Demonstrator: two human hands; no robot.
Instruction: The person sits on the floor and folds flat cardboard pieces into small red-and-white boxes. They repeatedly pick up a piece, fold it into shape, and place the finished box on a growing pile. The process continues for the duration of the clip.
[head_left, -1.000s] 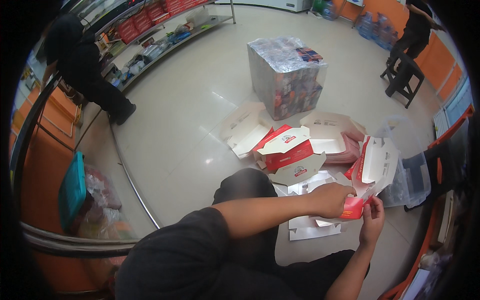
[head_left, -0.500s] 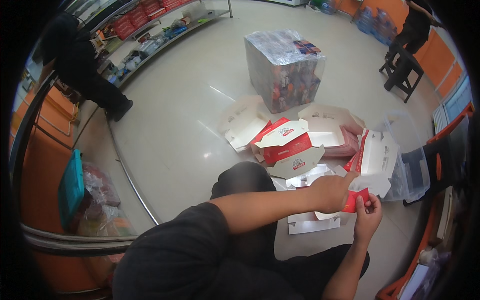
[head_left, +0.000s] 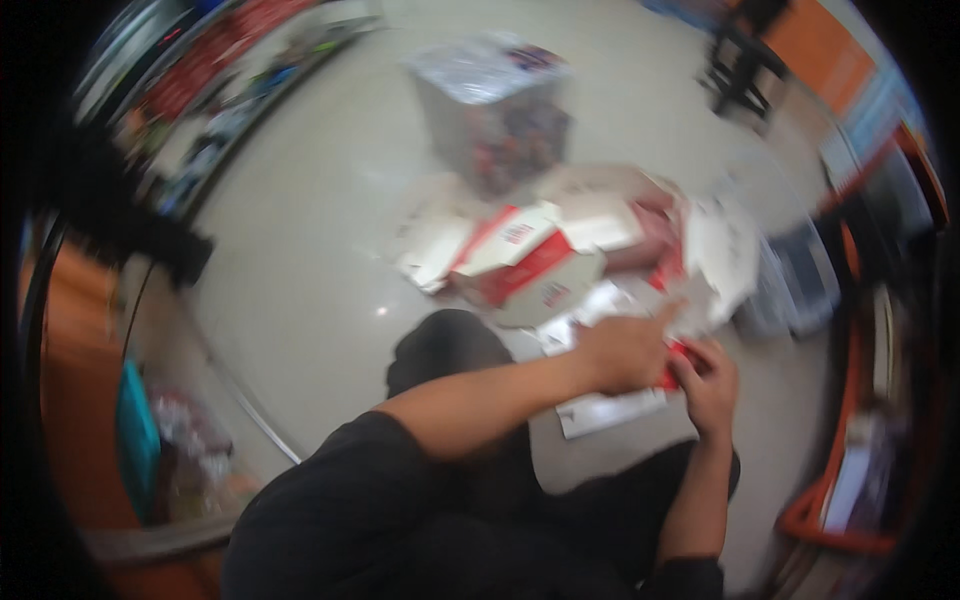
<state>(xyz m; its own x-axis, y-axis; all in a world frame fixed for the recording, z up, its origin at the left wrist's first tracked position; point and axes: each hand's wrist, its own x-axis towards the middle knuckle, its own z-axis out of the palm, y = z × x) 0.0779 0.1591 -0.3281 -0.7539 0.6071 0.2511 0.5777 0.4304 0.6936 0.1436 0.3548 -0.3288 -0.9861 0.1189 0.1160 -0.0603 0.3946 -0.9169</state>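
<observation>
Between my hands is a red-and-white cardboard food box (head_left: 671, 370), partly folded and largely covered by my fingers. My left hand (head_left: 625, 352) reaches across from the left, its index finger stretched out and its other fingers curled at the box; their tips are hidden. On the box's right side my right hand (head_left: 708, 385) pinches the red part between thumb and fingers. White flaps (head_left: 610, 412) show below my left hand. Just beyond lie several red-and-cream folded boxes (head_left: 545, 268) in a loose pile. Motion blur softens everything.
Behind the pile stands a plastic-wrapped bundle (head_left: 490, 110). A clear plastic bin (head_left: 790, 280) sits at the right, near an orange-red rack (head_left: 820, 530). A black stool (head_left: 742, 75) is at far right; a person's dark-clothed leg (head_left: 130, 210) shows left beside shelves (head_left: 270, 95).
My view has shifted, so the floor items sit further left and higher in the picture. Both hands stay at the box, with the right hand's fingers now closer to the left hand.
</observation>
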